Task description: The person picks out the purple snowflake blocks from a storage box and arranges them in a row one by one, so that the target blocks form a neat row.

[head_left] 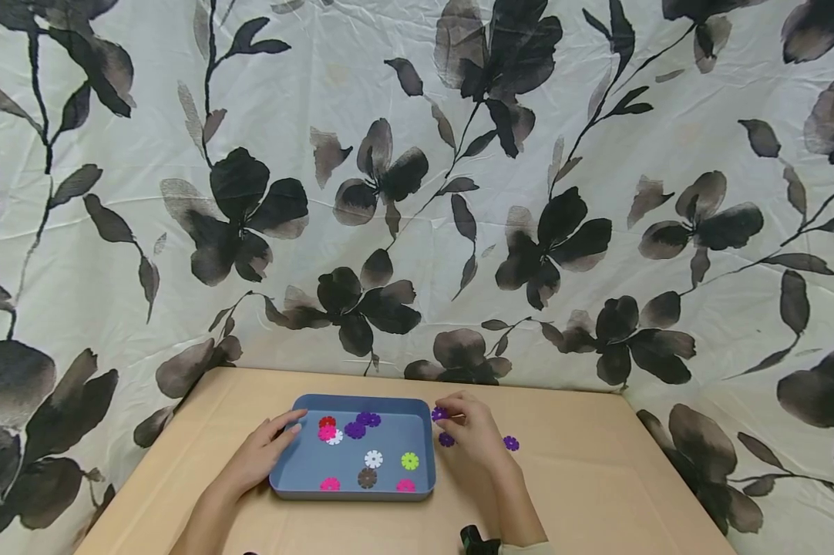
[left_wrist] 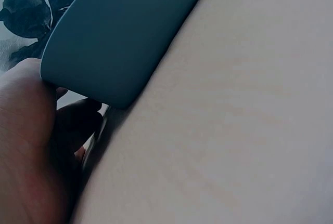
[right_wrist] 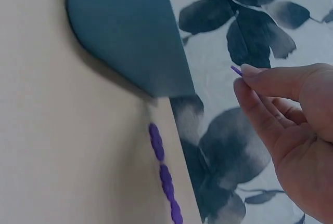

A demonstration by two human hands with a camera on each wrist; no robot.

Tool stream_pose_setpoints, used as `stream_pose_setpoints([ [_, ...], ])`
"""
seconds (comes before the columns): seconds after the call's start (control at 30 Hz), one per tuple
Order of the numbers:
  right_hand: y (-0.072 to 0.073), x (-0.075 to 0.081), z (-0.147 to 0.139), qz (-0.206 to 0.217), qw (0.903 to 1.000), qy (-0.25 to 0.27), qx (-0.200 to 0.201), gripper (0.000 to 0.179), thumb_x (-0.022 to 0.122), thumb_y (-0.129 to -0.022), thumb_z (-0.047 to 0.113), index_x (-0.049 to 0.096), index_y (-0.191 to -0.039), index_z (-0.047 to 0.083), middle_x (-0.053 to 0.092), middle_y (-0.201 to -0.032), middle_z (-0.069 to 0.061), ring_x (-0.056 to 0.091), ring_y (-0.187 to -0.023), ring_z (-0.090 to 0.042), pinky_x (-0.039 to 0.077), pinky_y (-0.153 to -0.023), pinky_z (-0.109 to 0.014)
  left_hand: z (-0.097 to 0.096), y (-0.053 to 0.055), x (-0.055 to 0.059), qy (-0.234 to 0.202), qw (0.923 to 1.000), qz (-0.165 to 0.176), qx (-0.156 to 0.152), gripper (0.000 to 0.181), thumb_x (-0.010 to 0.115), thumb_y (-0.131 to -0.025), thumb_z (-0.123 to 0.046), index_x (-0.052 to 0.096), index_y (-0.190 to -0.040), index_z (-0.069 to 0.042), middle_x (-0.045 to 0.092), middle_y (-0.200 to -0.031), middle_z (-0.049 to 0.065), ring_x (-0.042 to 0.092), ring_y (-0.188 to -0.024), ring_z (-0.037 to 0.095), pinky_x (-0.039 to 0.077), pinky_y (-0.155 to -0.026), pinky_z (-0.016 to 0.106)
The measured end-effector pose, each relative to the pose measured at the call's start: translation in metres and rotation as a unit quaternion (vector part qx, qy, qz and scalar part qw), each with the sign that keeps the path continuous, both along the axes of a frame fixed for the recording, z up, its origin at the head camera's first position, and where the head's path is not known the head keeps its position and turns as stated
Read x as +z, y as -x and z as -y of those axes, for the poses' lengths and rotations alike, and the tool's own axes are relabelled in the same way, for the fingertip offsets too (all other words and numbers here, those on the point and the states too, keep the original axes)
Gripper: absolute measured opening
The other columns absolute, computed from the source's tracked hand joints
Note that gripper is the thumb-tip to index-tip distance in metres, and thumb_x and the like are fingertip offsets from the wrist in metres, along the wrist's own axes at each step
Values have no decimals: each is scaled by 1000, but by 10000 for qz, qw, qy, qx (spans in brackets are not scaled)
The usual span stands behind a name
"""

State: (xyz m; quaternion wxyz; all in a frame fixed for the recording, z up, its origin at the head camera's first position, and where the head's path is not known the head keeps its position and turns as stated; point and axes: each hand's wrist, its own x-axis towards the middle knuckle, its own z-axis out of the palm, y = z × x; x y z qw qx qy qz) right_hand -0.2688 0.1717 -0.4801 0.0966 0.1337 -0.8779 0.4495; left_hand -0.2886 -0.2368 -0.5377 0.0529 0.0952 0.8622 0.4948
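Observation:
A blue-grey tray (head_left: 344, 494) lies on the table. My left hand (head_left: 256, 453) holds its left side, thumb over the rim and some fingers low against the outer wall in the left wrist view. Past the tray's right edge, my right hand (head_left: 474, 432) pinches a purple flower-shaped disc (right_wrist: 237, 70) between thumb and fingertips, raised off the table. Other purple discs (head_left: 446, 439) lie on the table near this hand, one (head_left: 511, 443) farther right. Inside the tray are several flower-shaped discs: purple (head_left: 354, 430), white (head_left: 373, 459), green (head_left: 409, 461), brown (head_left: 367, 478), pink (head_left: 330, 484) and red (head_left: 327, 422).
The pale wooden-coloured table (head_left: 583, 493) extends to both sides of the tray. Behind it hangs a white cloth (head_left: 459, 254) with dark flower prints. A black band (head_left: 479, 539) sits at the right wrist.

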Motion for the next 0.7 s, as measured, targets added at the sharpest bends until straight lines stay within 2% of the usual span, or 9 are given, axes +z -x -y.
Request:
stream_pose_setpoints([
  [0.2, -2, 0, -19, 73, 9995, 45, -318, 30, 79, -90, 1, 77, -119, 7, 71, -112, -4, 72, -101, -20, 63, -88, -29, 0, -1, 1, 21, 10000, -13, -4, 50, 49, -110, -43, 53, -153, -18, 42, -164, 18, 10, -159, 51, 2, -125, 73],
  [0.5, -9, 2, -51, 305, 9954, 303, -860, 33, 80, -88, 0, 76, -119, 9, 73, -108, -5, 71, -87, -16, 61, -68, -21, 0, -1, 1, -47, 10000, 7, -37, 51, 51, -110, -43, 53, -153, -18, 42, -164, 18, 13, -159, 47, -1, -127, 69],
  [0.7, -9, 1, -65, 348, 9934, 423, -1005, 33, 79, -88, -2, 76, -120, 7, 70, -105, -7, 72, -87, -17, 60, -66, -21, -1, -1, 2, 13, 10000, 10, -11, 49, 50, -110, -41, 52, -154, -18, 41, -164, 18, 11, -159, 49, 0, -126, 71],
])
